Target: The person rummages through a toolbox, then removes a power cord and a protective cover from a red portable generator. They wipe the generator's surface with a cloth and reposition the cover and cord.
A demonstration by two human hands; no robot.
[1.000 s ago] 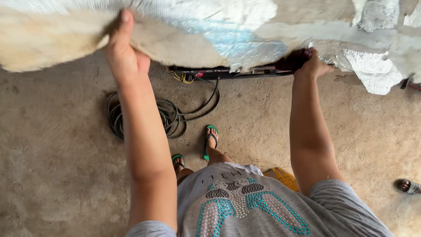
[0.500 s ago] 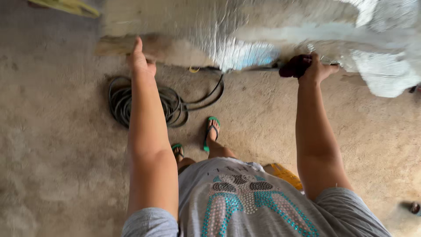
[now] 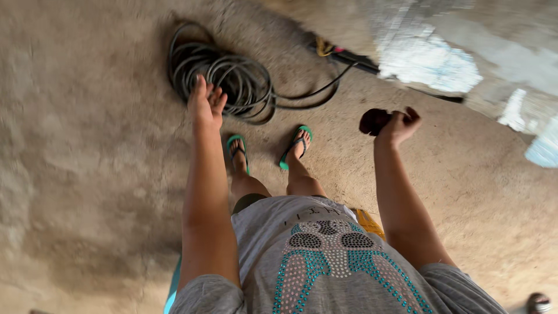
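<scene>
Head view: empty left hand, dark object in right, cable by the feet

Head cam looks down at a person standing on a rough grey concrete floor [image 3: 87,174]. Left hand [image 3: 204,103] is raised w/ fingers spread and palm open, it holds nothing; it appears over the coiled black rubber cable [image 3: 224,81], but I cannot tell if it touches it or is only above it. Right hand [image 3: 401,125] is curled, fingers pressed around a small dark reddish rounded object [image 3: 374,120] which sticks out to the left of the fist; the pic is blurred, so what the object is, I cannot tell.

Cable coil lies on the floor just in front of the two feet in green flip-flops [image 3: 295,145], and one strand runs to a black bar-like thing [image 3: 354,58] w/ yellow wires at its end, near the silver-white crumpled sheet material [image 3: 430,58] at upper right.

Risks, as I judge: the loose strand is near the feet, so a step forward can catch a sandal and cause a trip. The open sandals give approx. no protection for the toes. The right hand's hold looks partial, so the object may slip if the arm swings fast.
</scene>
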